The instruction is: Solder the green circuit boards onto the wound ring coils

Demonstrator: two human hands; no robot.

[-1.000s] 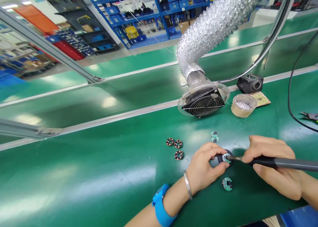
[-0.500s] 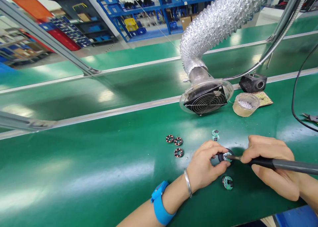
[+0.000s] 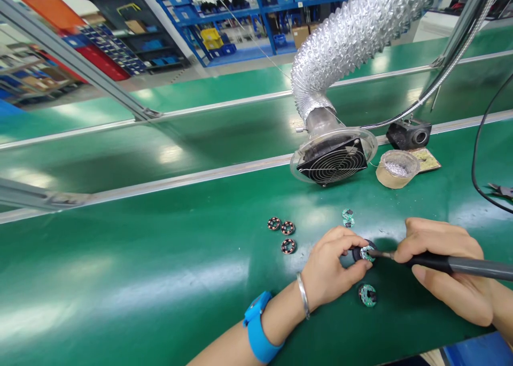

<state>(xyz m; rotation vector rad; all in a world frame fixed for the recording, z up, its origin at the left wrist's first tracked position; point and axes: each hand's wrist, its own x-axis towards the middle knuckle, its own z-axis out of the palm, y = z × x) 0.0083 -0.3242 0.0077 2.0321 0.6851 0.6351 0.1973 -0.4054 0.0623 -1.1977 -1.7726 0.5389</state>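
My left hand (image 3: 334,267) pinches a small round circuit board (image 3: 366,253) seated on a dark cylindrical piece (image 3: 348,258). In my right hand (image 3: 451,264) is a soldering iron (image 3: 430,261), gripped like a pen, its tip at the board's face. Just below my left fingertips lies a second round green board on a dark ring (image 3: 367,295). Two small green boards (image 3: 348,218) lie beyond my left hand. Farther left on the green bench sit three copper-wound rings (image 3: 287,227).
A fume extractor fan (image 3: 336,163) on a silver flexible duct (image 3: 320,72) hangs over the back of the bench. Right of it stand a tub of metal shavings (image 3: 396,169) and a black holder (image 3: 409,134). Pliers (image 3: 500,191) and a black cable (image 3: 476,163) lie at the right.
My right hand and the soldering iron have shifted slightly to the right, the tip still at the board. My left hand keeps its grip in place.
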